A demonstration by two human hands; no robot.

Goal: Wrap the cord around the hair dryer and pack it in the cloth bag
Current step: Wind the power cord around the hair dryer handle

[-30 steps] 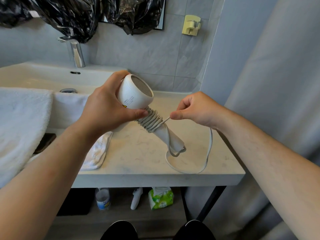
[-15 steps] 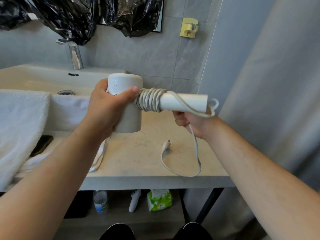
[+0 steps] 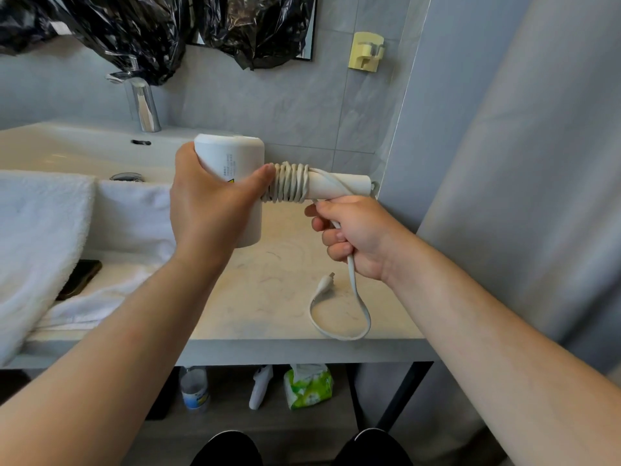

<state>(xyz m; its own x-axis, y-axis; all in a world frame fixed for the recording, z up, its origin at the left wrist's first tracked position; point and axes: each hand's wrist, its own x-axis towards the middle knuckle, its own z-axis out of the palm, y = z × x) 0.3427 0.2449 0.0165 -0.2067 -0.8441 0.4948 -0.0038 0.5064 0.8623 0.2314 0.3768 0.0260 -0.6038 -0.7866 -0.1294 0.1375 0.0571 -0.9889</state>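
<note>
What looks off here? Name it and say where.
Crumpled black plastic bags hang above the faucet, hiding whatever is mounted there. What look like loose hairs lie scattered on the countertop, and a dark phone sits half tucked under the towel.

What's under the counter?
A bottle, a white handheld thing and a green pack. The left forearm covers whatever lies farther left.

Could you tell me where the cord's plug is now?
In the head view, the small white plug lies on the pale stone counter, just below the right hand.
</note>
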